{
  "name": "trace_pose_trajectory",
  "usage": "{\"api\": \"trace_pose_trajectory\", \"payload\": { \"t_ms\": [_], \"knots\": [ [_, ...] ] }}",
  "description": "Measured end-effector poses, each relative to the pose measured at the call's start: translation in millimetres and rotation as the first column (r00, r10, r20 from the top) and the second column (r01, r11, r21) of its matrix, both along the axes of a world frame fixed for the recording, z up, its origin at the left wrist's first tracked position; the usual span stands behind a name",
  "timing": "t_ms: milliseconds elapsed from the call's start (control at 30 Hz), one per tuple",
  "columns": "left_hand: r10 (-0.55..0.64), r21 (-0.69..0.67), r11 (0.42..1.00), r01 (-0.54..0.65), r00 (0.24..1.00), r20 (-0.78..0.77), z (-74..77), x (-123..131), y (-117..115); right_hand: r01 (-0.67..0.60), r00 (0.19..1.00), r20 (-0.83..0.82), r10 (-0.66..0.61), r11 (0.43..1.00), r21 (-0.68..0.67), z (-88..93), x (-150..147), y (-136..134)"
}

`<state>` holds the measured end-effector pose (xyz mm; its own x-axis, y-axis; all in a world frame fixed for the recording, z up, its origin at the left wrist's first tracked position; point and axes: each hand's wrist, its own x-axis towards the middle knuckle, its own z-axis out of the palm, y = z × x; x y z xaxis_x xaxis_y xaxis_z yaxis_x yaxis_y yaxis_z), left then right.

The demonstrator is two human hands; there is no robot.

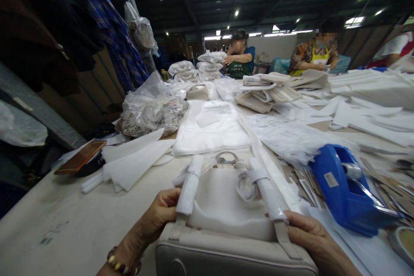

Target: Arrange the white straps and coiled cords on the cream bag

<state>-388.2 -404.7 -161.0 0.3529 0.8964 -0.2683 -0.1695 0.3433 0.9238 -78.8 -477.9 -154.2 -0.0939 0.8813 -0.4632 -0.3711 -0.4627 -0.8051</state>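
Observation:
A light beige handbag point(233, 252) is at the bottom middle, its zipped edge toward me. Its two straps rise from the top and are wrapped in white foam, the left wrapped strap point(190, 185) and the right wrapped strap point(268, 198). My left hand point(163, 211) is closed on the lower end of the left one, with a beaded bracelet on the wrist. At the right one's base, my right hand point(304, 230) grips with thumb and fingers. White foam sheet point(229, 194) lies between the straps, and a small wrapped coil point(246, 184) sits beside the right strap.
A blue tape dispenser point(339, 194) stands on the right, near cardboard strips. Stacked white foam sheets point(213, 133) lie ahead. Plastic bags point(152, 108) and an orange-cased phone point(80, 157) are on the left. Beige bag pieces point(271, 90) are piled beyond; co-workers point(241, 58) work across the table.

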Motion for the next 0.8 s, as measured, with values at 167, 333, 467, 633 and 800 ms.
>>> {"api": "trace_pose_trajectory", "payload": {
  "t_ms": [167,333,467,633,800],
  "knots": [
    [0.083,0.106,0.992,-0.074,0.992,-0.091,-2.6,-1.3,-9.5,-0.033,0.999,0.042,0.032,0.999,0.020,-3.8,1.2,0.8],
    [-0.054,0.028,0.998,0.056,0.996,-0.075,-3.3,-9.6,-9.5,-0.122,0.984,0.139,0.115,0.991,0.049,-6.4,7.5,2.1],
    [-0.071,0.028,0.997,0.073,0.995,-0.067,-5.7,-13.8,-7.1,-0.172,0.971,0.182,0.156,0.982,0.077,-10.8,11.3,1.5],
    [-0.047,0.046,0.997,0.055,0.988,-0.145,-9.5,-11.2,-9.4,-0.199,0.962,0.212,0.172,0.974,0.113,-11.5,12.2,-0.7],
    [-0.090,0.087,0.992,0.096,0.993,-0.075,-5.0,-18.8,-16.1,-0.258,0.917,0.358,0.178,0.947,0.191,-10.9,20.2,-6.6]
  ]
}}
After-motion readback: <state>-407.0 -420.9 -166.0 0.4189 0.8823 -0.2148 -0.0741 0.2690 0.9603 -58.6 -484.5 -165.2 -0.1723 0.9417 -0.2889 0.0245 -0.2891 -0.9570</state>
